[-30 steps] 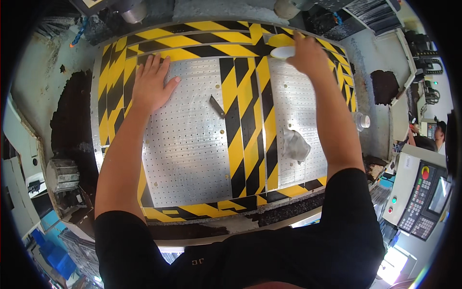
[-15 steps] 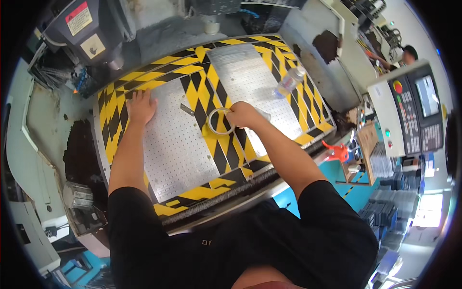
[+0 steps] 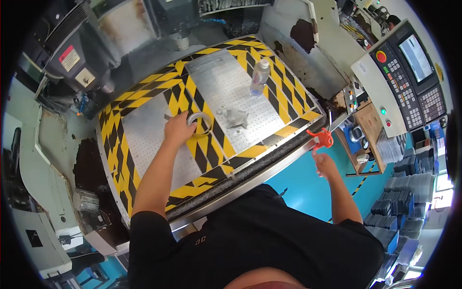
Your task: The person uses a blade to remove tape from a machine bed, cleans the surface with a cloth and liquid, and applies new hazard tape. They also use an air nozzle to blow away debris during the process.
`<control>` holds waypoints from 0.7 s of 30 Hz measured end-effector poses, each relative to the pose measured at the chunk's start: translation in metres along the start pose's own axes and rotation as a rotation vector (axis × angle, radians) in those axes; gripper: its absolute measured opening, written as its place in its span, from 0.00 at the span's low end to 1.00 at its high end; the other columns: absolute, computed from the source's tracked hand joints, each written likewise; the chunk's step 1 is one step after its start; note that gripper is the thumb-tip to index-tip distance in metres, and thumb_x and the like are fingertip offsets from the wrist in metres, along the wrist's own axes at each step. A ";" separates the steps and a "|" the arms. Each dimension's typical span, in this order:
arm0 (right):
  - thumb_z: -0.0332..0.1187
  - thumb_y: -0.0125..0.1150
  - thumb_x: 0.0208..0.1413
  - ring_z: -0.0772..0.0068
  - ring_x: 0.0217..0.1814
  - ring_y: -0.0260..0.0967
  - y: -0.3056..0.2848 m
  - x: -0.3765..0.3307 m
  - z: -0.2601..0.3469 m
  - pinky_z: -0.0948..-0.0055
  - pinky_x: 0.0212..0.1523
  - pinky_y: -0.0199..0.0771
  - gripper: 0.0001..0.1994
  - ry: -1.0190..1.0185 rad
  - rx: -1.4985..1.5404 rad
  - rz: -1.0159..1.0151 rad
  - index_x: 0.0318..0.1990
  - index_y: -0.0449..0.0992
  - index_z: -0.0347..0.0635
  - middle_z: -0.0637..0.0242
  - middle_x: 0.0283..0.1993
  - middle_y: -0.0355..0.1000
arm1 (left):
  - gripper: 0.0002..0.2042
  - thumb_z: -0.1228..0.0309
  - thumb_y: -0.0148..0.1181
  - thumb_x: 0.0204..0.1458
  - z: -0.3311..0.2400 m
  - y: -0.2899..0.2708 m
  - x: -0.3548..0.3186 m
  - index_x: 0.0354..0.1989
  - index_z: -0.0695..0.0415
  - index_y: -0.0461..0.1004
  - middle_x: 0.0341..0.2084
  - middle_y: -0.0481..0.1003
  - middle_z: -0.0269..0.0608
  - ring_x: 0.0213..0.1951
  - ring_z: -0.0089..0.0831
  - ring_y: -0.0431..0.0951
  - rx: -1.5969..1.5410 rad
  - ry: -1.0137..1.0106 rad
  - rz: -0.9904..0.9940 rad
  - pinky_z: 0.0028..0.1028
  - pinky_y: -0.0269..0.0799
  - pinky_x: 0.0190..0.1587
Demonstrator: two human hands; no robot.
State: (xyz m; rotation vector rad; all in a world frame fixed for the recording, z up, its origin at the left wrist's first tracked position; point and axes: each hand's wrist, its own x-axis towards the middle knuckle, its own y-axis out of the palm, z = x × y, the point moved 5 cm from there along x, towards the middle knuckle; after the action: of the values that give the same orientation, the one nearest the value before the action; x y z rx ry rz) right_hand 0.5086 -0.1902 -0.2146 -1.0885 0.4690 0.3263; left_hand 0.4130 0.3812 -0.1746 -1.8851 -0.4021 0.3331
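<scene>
My left hand [image 3: 178,129] is closed on the left side of a roll of tape [image 3: 207,119], a pale ring resting over the yellow-and-black striped band of the machine table. A small flat metal piece [image 3: 167,116] shows beside its fingers. My right hand [image 3: 326,164] is off the table's front right edge, fingers partly stretched toward a red-orange trigger-gun-shaped tool [image 3: 323,138]. Its fingertips come close to the tool's lower end; whether they touch cannot be made out. A crumpled grey rag [image 3: 234,118] lies on the perforated metal plate [image 3: 216,72].
A clear bottle [image 3: 260,77] stands at the table's right side. Machine spindle housings hang over the far side. To the right are a control panel [image 3: 402,79] with buttons and screen, a wooden cart [image 3: 370,144] and stacked dark plates [image 3: 404,188]. Another person's head [image 3: 393,20] shows far right.
My right hand has left the tape roll and moved right, to the red-orange tool. My left hand has come from the left plate to the roll. The view has shifted, and the rag shows fully.
</scene>
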 end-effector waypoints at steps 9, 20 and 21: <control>0.49 0.53 0.63 0.40 0.34 0.74 -0.109 0.060 0.011 0.48 0.32 0.71 0.18 -0.418 -0.176 -0.399 0.40 0.78 0.42 0.45 0.30 0.75 | 0.11 0.62 0.61 0.51 0.008 0.014 0.026 0.40 0.53 0.79 0.34 0.80 0.49 0.40 0.52 0.78 0.056 -0.192 -0.022 0.43 0.74 0.43; 0.45 0.74 0.46 0.47 0.63 0.68 -0.092 0.091 0.184 0.58 0.62 0.67 0.47 -0.918 0.017 0.161 0.69 0.55 0.35 0.43 0.61 0.69 | 0.08 0.72 0.62 0.54 -0.076 0.016 -0.036 0.37 0.64 0.76 0.26 0.76 0.33 0.28 0.20 0.74 -0.795 -0.490 -0.109 0.23 0.69 0.33; 0.41 0.77 0.43 0.44 0.68 0.62 -0.077 0.117 0.215 0.58 0.65 0.64 0.49 -0.931 0.035 0.058 0.69 0.53 0.33 0.40 0.64 0.64 | 0.07 0.72 0.62 0.54 -0.084 0.015 -0.034 0.37 0.64 0.76 0.26 0.76 0.33 0.28 0.19 0.74 -0.795 -0.519 -0.089 0.23 0.69 0.33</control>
State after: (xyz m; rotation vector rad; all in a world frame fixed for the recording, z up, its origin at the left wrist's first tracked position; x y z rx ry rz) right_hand 0.6889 -0.0267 -0.1335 -0.7786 -0.3247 0.8154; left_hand 0.4187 0.2906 -0.1591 -2.5262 -1.0871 0.6764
